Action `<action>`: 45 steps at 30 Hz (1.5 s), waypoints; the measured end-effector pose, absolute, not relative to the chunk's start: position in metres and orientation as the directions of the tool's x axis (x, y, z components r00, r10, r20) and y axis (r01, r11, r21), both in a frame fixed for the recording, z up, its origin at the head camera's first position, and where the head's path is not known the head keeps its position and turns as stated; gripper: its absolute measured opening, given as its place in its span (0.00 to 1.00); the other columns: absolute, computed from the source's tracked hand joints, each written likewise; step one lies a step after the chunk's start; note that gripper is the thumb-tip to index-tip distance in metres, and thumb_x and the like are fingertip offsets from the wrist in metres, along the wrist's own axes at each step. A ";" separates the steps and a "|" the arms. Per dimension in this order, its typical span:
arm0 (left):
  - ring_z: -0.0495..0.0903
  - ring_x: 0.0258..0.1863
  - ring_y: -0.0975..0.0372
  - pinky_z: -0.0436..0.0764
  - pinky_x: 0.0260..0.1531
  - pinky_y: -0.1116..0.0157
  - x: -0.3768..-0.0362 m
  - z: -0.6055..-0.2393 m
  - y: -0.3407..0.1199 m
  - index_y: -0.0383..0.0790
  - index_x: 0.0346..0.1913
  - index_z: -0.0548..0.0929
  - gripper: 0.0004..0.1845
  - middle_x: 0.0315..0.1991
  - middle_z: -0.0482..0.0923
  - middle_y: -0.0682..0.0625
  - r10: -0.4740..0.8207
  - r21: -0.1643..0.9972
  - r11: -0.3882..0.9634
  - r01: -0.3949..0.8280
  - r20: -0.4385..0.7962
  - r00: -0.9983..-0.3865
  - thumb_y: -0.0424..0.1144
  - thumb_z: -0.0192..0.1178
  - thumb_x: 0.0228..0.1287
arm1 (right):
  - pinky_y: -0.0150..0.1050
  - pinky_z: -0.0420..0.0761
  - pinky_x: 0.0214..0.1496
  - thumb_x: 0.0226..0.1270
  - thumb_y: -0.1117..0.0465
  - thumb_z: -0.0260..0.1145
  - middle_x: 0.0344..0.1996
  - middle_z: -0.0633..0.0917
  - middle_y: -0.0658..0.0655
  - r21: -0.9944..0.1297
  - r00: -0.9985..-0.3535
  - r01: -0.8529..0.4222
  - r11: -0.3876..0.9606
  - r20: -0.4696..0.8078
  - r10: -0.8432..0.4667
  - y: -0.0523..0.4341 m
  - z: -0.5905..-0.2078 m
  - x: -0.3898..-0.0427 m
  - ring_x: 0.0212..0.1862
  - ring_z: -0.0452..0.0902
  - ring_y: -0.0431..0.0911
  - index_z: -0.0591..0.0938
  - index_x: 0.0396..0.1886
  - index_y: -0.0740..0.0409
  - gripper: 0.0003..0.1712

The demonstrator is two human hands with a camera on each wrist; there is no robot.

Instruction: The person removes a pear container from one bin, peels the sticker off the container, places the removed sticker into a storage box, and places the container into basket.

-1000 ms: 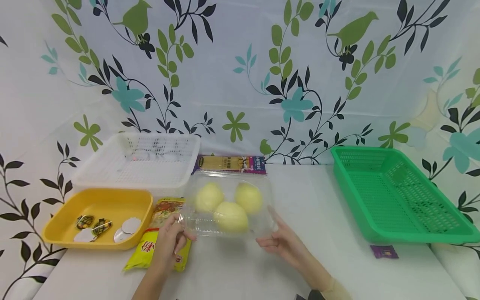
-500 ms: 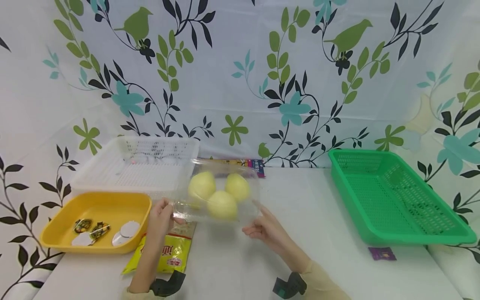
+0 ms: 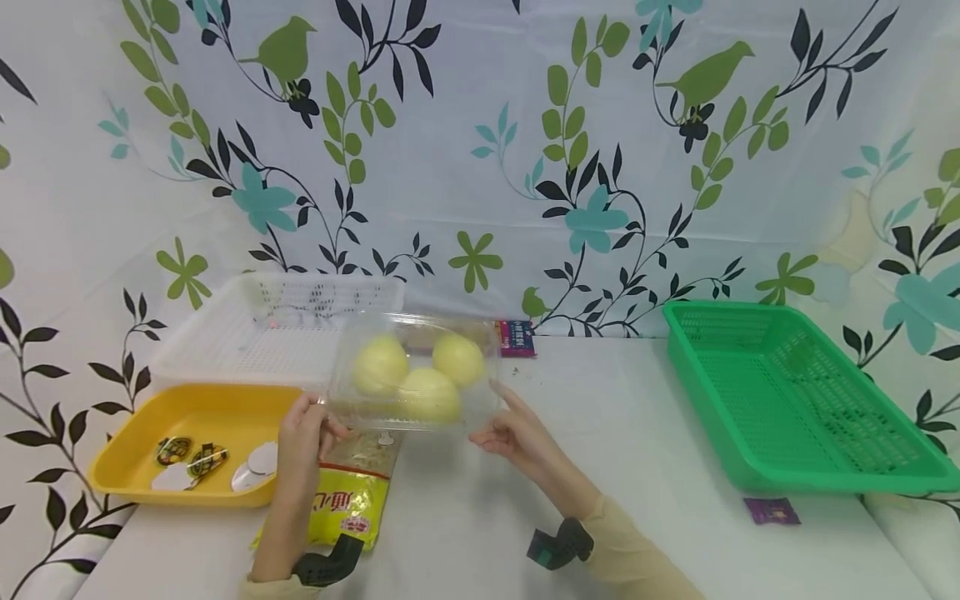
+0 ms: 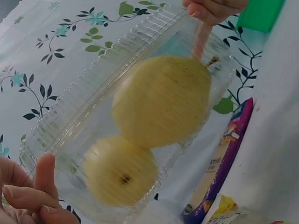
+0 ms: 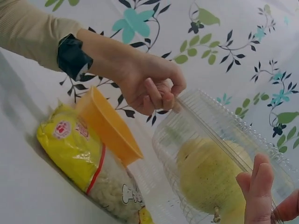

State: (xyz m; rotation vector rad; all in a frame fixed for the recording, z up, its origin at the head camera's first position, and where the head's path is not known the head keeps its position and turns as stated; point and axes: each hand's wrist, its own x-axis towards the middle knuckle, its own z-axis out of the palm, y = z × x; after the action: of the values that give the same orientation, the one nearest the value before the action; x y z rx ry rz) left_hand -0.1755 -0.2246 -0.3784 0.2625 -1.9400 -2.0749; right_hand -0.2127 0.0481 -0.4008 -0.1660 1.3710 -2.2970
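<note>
A clear plastic clamshell box (image 3: 412, 354) with three yellow pears (image 3: 380, 364) inside is held up over the table, its lid down. My left hand (image 3: 303, 433) pinches its left end; the same hand (image 4: 37, 196) shows at the lower left of the left wrist view. At the box's right end, my right hand (image 3: 525, 437) holds the corner, index finger stretched along the side. In the right wrist view, fingers of the right hand (image 5: 261, 191) lie against the box wall. Below the box, a yellow bag of macaroni (image 3: 348, 504) lies partly behind my left forearm.
A yellow tray (image 3: 187, 496) with small items stands at the left, a white basket (image 3: 225, 333) behind it. A purple noodle pack (image 3: 517, 337) lies at the back, partly hidden by the box. At the right are a green basket (image 3: 750, 467) and a small purple packet (image 3: 772, 511).
Both hands have moved the box of pears left and a little up in the head view. It now overlaps the white basket's edge and hides more of the noodle pack.
</note>
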 end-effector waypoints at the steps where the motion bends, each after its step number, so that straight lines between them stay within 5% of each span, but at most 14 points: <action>1: 0.57 0.04 0.67 0.57 0.05 0.73 -0.176 -0.378 -0.225 0.28 0.33 0.65 0.06 0.10 0.72 0.51 -0.334 0.992 -0.079 0.101 0.069 -0.940 0.29 0.39 0.63 | 0.31 0.78 0.29 0.58 0.76 0.43 0.32 0.80 0.64 -0.858 -0.889 0.321 -0.401 -0.127 -0.440 0.046 -0.400 -0.215 0.27 0.80 0.44 0.49 0.69 0.56 0.38; 10: 0.61 0.03 0.66 0.60 0.03 0.74 -0.178 -0.377 -0.229 0.30 0.33 0.67 0.07 0.10 0.71 0.50 -0.453 0.943 -0.232 0.239 0.113 -0.884 0.30 0.40 0.66 | 0.31 0.78 0.30 0.59 0.75 0.44 0.32 0.80 0.62 -0.866 -0.880 0.323 -0.381 -0.127 -0.457 0.030 -0.390 -0.233 0.27 0.80 0.44 0.51 0.69 0.55 0.36; 19: 0.69 0.08 0.63 0.70 0.10 0.73 -0.174 -0.379 -0.243 0.30 0.34 0.66 0.06 0.14 0.74 0.47 -0.404 0.860 -0.400 0.315 0.143 -0.904 0.26 0.38 0.66 | 0.30 0.77 0.31 0.62 0.73 0.43 0.36 0.79 0.66 -0.866 -0.870 0.333 -0.374 -0.129 -0.475 0.013 -0.380 -0.248 0.28 0.81 0.45 0.54 0.68 0.56 0.33; 32: 0.76 0.18 0.59 0.77 0.23 0.68 -0.191 -0.416 -0.282 0.32 0.40 0.66 0.08 0.27 0.79 0.42 -0.277 0.816 -0.366 0.448 0.364 -0.889 0.35 0.50 0.66 | 0.31 0.78 0.30 0.63 0.74 0.42 0.26 0.80 0.63 -0.863 -0.859 0.372 -0.343 -0.179 -0.480 -0.009 -0.377 -0.268 0.28 0.80 0.46 0.52 0.69 0.55 0.34; 39: 0.64 0.09 0.68 0.60 0.07 0.76 -0.180 -0.387 -0.257 0.29 0.39 0.66 0.13 0.21 0.77 0.51 -0.346 0.952 -0.177 0.250 0.178 -0.921 0.40 0.43 0.70 | 0.34 0.78 0.34 0.64 0.74 0.41 0.24 0.77 0.61 -0.837 -0.861 0.392 -0.380 -0.189 -0.471 -0.021 -0.372 -0.272 0.27 0.80 0.47 0.53 0.69 0.54 0.33; 45: 0.67 0.12 0.67 0.62 0.09 0.75 -0.182 -0.384 -0.242 0.28 0.47 0.63 0.16 0.23 0.78 0.52 -0.300 0.962 -0.220 0.163 0.092 -0.949 0.40 0.36 0.72 | 0.38 0.78 0.36 0.63 0.75 0.41 0.38 0.76 0.68 -0.843 -0.868 0.379 -0.381 -0.182 -0.462 -0.038 -0.369 -0.271 0.25 0.80 0.46 0.52 0.69 0.53 0.34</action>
State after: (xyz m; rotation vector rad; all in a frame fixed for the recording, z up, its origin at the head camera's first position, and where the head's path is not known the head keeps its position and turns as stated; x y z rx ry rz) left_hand -0.1820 -0.2421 -0.3841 0.1627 -1.7434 -2.2398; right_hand -0.2710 -0.0382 -0.3688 -0.1136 1.3455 -2.2557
